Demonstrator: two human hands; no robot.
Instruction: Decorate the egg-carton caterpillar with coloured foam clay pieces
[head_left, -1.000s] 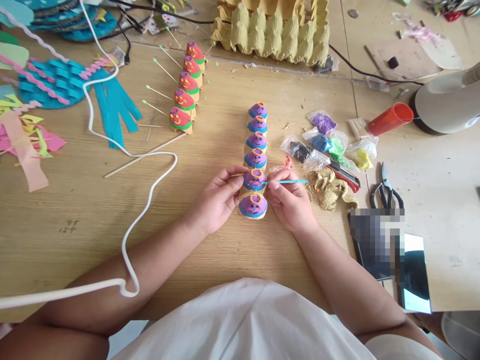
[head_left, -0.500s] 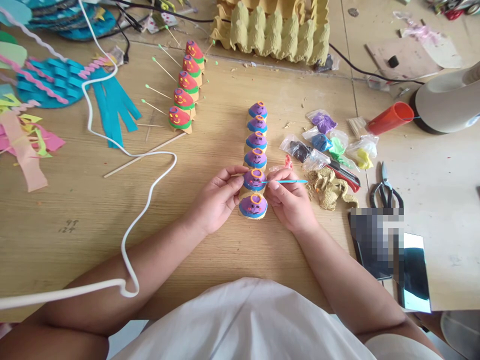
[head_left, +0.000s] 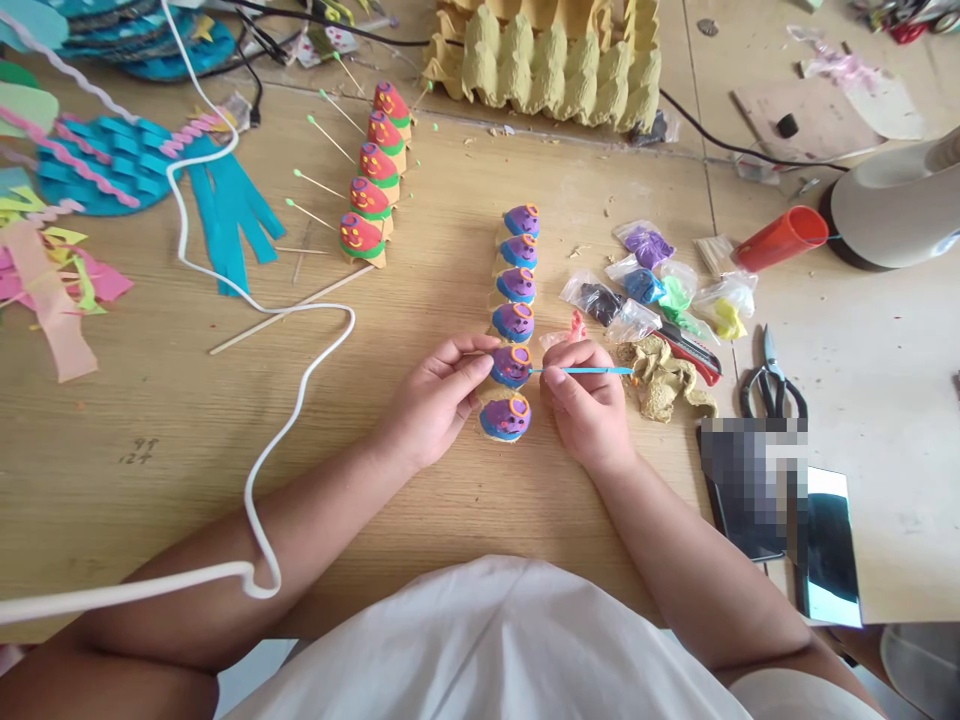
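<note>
A row of egg-carton cups [head_left: 514,322] covered in purple and blue clay, with small faces and orange rings, runs away from me on the wooden table. My left hand [head_left: 442,400] pinches the left side of the second-nearest cup. Between the thumb and fingers of my right hand [head_left: 589,400] is a thin blue tool [head_left: 600,371], its tip at the right side of that same cup. The nearest cup [head_left: 505,417] has pink spots on its face and stands in front of both hands.
Red and green cups [head_left: 369,198] with green-tipped sticks stand at the back left. A white cable [head_left: 296,400] crosses the left side. Bagged clay [head_left: 643,284], a red cutter [head_left: 686,355], scissors [head_left: 772,375] and a phone [head_left: 831,545] lie right. Egg cartons [head_left: 555,65] are at the back.
The purple row has turned, its faces now pointing more to the right. My right hand and the blue tool have shifted slightly right. My left hand keeps its pinch.
</note>
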